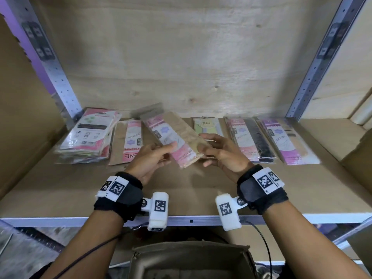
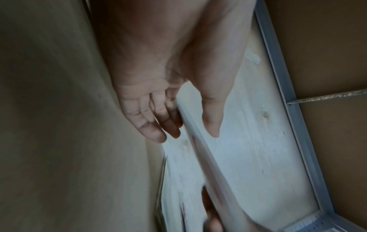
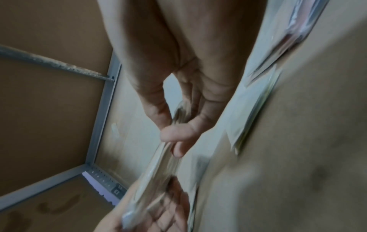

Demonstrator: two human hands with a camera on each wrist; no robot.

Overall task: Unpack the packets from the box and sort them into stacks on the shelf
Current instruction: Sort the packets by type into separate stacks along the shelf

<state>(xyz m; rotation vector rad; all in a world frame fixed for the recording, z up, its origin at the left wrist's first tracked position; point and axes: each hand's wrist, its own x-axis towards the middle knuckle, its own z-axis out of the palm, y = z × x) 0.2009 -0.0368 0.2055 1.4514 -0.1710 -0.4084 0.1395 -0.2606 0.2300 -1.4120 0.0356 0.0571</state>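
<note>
1. Both hands hold one pink-and-tan packet (image 1: 177, 141) above the shelf (image 1: 201, 190), tilted so that its far end points away and to the left, over the row of packets lying there.
2. The left hand (image 1: 150, 160) grasps the near left edge of the held packet, thumb laid on its printed face and the fingers underneath; the left wrist view shows the same pinch, thumb (image 2: 211, 119) on one side and fingers (image 2: 152, 124) on the other.
3. The right hand (image 1: 220, 153) grasps the near right edge of the held packet, its fingers curled about the tan side; the right wrist view is blurred, yet shows thumb and fingers closed on the clear wrapper (image 3: 168, 150).
4. Left of the held packet, a thick, untidy pile of packets (image 1: 88, 137) lies on the shelf close to the left upright.
5. Just left of the held packet and partly under it lies a pink-and-tan stack (image 1: 126, 143), lettering facing the person.
6. Behind the right hand, beyond the held packet, lies a pale green packet (image 1: 207, 125).
7. Right of the held packet lies a pink-and-black stack (image 1: 249, 139), and further right a purple-and-tan stack (image 1: 285, 141).
8. Below the held packet, in front of the shelf edge, stands the open cardboard box (image 1: 191, 258).
</note>
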